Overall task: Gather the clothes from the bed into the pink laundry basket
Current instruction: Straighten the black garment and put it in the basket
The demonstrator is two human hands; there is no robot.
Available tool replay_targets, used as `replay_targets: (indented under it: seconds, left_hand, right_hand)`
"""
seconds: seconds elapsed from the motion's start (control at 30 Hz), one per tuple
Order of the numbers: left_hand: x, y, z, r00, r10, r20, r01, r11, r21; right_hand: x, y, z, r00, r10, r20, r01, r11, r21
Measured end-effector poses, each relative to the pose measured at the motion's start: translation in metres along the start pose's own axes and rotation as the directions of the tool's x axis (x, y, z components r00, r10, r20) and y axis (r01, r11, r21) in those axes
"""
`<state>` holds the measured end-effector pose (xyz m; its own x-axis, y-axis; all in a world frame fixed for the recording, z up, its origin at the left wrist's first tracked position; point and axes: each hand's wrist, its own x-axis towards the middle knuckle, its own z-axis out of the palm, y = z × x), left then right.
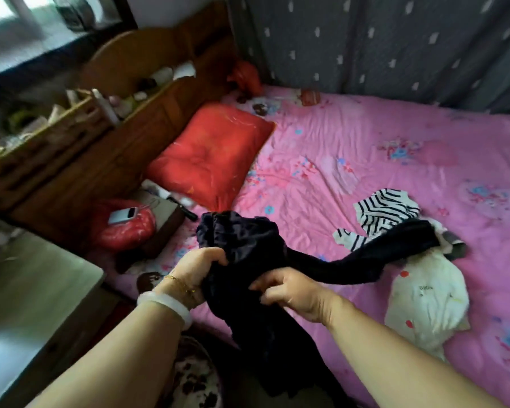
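Over bed edge | both hands point(199, 272) point(289, 293) grip dark garment point(248, 245) | lower end cut off

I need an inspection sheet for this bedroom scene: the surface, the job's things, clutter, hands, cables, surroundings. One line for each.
Surface: bed with a wrinkled pink flowered sheet.
Job's things: dark garment lifted, one end trailing on the bed; striped garment and white garment lying there; basket not in view.
Clutter: red pillow, phone on a red bag.
Hands: left hand and right hand both grip the dark garment.
Cables: nothing seen.
Surroundings: wooden headboard, grey curtain.
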<state>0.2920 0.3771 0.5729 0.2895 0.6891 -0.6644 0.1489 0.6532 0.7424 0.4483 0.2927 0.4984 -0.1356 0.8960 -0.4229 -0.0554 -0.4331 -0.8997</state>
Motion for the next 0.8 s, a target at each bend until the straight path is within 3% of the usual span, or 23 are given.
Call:
replay_targets:
  seconds: [0.07, 0.1, 0.13, 0.17, 0.23, 0.3, 0.43, 0.5, 0.57, 0.67, 0.8]
  left_hand:
    - [-0.038, 0.013, -0.023, 0.996, 0.089, -0.027, -0.084, 0.987, 0.136]
    - [-0.055, 0.017, -0.033, 0.992, 0.126, -0.02, -0.119, 0.971, 0.206]
    - [-0.072, 0.022, -0.043, 0.987, 0.156, -0.023, -0.144, 0.952, 0.271]
    - [-0.087, 0.027, -0.056, 0.983, 0.181, -0.033, -0.16, 0.929, 0.334]
    - [-0.119, 0.036, -0.081, 0.971, 0.233, -0.047, -0.185, 0.866, 0.465]
    - [-0.151, 0.042, -0.1, 0.961, 0.273, -0.04, -0.204, 0.803, 0.56]
    - [-0.205, 0.048, -0.133, 0.939, 0.339, -0.064, -0.199, 0.684, 0.702]
    - [-0.226, 0.042, -0.16, 0.908, 0.399, -0.127, -0.203, 0.684, 0.7]
    - [-0.244, 0.029, -0.187, 0.885, 0.437, -0.158, -0.218, 0.69, 0.69]
    - [-0.265, 0.0, -0.216, 0.863, 0.476, -0.168, -0.249, 0.691, 0.678]
    - [-0.277, -0.045, -0.238, 0.808, 0.523, -0.271, -0.219, 0.694, 0.685]
  right_hand:
    - [-0.006, -0.027, 0.015, 0.951, -0.146, -0.271, 0.132, 0.989, -0.069]
    - [-0.007, -0.04, 0.021, 0.883, -0.229, -0.409, 0.195, 0.973, -0.124]
    - [-0.01, -0.057, 0.028, 0.817, -0.308, -0.487, 0.244, 0.951, -0.192]
    - [-0.014, -0.075, 0.038, 0.797, -0.373, -0.475, 0.272, 0.924, -0.269]
    - [-0.019, -0.11, 0.065, 0.883, -0.417, -0.216, 0.305, 0.858, -0.413]
    - [-0.027, -0.139, 0.099, 0.941, -0.326, 0.095, 0.333, 0.831, -0.445]
    - [-0.051, -0.175, 0.168, 0.89, -0.175, 0.421, 0.303, 0.917, -0.258]
    - [-0.06, -0.182, 0.199, 0.86, -0.186, 0.476, 0.335, 0.908, -0.251]
    - [-0.066, -0.187, 0.227, 0.864, -0.24, 0.443, 0.362, 0.907, -0.215]
    - [-0.078, -0.194, 0.262, 0.858, -0.307, 0.412, 0.354, 0.934, -0.04]
    - [-0.107, -0.209, 0.292, 0.816, -0.315, 0.484, 0.247, 0.948, 0.2]
